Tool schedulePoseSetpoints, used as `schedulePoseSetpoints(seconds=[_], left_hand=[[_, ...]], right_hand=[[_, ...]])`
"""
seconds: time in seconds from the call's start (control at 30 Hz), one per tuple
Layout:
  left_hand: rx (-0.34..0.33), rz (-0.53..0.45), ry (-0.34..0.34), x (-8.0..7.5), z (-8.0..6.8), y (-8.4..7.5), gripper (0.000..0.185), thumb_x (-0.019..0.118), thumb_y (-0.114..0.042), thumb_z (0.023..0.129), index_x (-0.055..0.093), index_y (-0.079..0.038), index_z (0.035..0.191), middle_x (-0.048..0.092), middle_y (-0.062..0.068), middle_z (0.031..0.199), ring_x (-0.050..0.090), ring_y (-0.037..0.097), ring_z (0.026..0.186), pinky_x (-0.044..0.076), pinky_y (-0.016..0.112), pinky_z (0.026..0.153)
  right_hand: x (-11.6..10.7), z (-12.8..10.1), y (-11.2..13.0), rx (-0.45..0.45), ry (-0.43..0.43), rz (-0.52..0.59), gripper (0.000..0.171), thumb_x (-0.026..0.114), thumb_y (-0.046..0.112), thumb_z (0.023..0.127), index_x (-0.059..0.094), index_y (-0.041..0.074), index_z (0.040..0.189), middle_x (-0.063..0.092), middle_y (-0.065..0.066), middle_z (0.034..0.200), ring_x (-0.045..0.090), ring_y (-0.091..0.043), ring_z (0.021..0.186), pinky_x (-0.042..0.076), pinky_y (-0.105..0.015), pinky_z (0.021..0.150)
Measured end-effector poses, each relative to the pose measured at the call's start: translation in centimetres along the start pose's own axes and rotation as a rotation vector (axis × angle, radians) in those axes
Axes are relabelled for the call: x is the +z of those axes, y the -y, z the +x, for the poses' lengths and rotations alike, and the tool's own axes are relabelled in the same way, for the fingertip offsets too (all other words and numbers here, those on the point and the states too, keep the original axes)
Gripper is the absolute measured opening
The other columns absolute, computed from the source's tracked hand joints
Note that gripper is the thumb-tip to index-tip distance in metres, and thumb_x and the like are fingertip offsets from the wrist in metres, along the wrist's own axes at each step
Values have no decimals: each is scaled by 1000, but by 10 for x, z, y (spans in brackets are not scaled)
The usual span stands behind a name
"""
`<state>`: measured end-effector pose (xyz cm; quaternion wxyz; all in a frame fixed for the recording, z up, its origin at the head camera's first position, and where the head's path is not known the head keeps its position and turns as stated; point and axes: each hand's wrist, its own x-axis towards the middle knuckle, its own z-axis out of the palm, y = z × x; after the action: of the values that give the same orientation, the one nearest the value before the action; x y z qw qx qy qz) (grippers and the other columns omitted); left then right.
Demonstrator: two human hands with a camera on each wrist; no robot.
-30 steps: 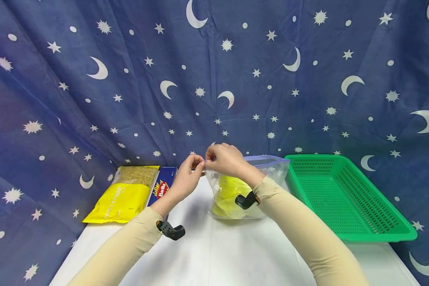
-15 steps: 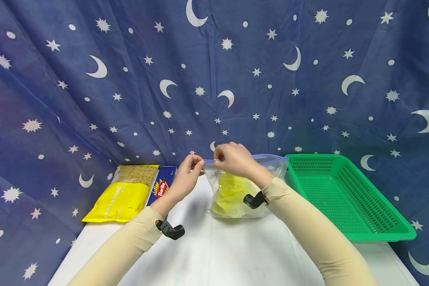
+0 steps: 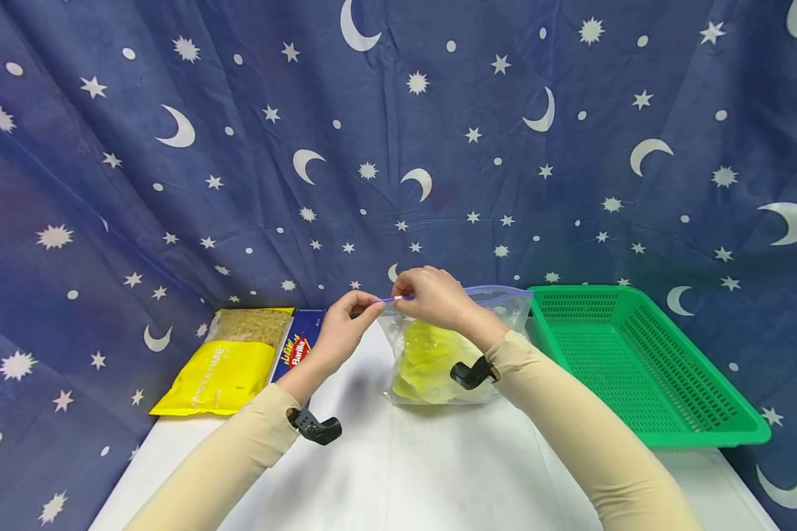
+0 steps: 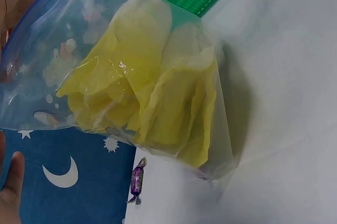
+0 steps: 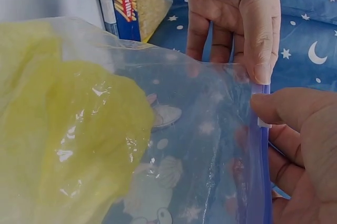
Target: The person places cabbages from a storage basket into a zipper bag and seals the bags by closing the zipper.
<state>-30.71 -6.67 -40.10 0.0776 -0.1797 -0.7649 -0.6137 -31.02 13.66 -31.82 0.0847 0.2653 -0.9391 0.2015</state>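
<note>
The left hand (image 3: 344,327) pinches the near corner of the bag (image 3: 452,354) at its blue zip strip (image 5: 261,145), thumb and forefinger curled tight on the seal. The right hand (image 3: 432,296) sits just beside it along the same strip, thumb and fingers pinched on the white slider (image 5: 262,123); in the right wrist view the two thumbs nearly meet. Both forearms wear beige sleeves (image 3: 571,435), each with a black clip at the wrist.

The bag stands upright on the white table (image 3: 398,479), between the arms, and is clear plastic with a faint cartoon print. Inside it lies a bunched yellow thing (image 4: 152,103), thin and crinkled, perhaps a cloth or glove; the plastic blurs it too much to tell. Beyond the bag's far side, a small purple-wrapped sweet (image 4: 137,179) lies at the table's edge.

To the right of the bag, just beside it, stands a green basket (image 3: 697,435). To the left, well apart, lie a yellow pasta pack (image 3: 229,369) and a blue Barilla box (image 3: 300,350), touching side by side. Behind everything hangs a blue cloth (image 3: 239,147) printed with moons and stars.
</note>
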Motion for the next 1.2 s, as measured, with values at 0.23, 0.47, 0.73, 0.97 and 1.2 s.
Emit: schedulePoseSetpoints(seconds=[0.23,0.47,0.73,0.97,1.2], left_hand=[[-11,-30,14,1,-1,-2,22,70,-30,99,68,-10,107,68,5,105,60,19,97,48,35,84],[-32,-77,40,2,-2,-4,21,69,-25,100,67,-7,108,69,5,110,62,17,104,50,32,94],[-11,-96,57,0,-3,-5,22,68,-24,100,66,-3,108,69,9,110,62,17,102,50,31,94],[8,-118,75,0,-2,-5,18,68,-22,101,65,-5,105,70,5,106,64,16,101,51,26,92],[-5,-114,75,-1,-3,-6,18,68,-21,101,63,-3,105,70,8,110,65,17,104,52,27,96]], right_hand=[[-1,-3,0,-25,-29,-45,6,73,24,90,76,19,93,69,9,90,61,-16,92,48,-43,89],[-3,-5,-2,-17,-29,-80,4,73,26,88,75,23,87,65,12,82,55,-16,89,45,-40,85],[-8,-11,-5,-3,-23,-96,5,72,27,85,75,22,87,64,12,82,54,-17,88,43,-40,86],[-13,-18,-9,1,-36,-97,4,71,23,84,74,22,85,62,11,81,53,-17,87,42,-39,83],[-15,-24,-15,7,-51,-93,4,72,26,85,74,23,85,63,12,82,52,-16,87,41,-39,82]])
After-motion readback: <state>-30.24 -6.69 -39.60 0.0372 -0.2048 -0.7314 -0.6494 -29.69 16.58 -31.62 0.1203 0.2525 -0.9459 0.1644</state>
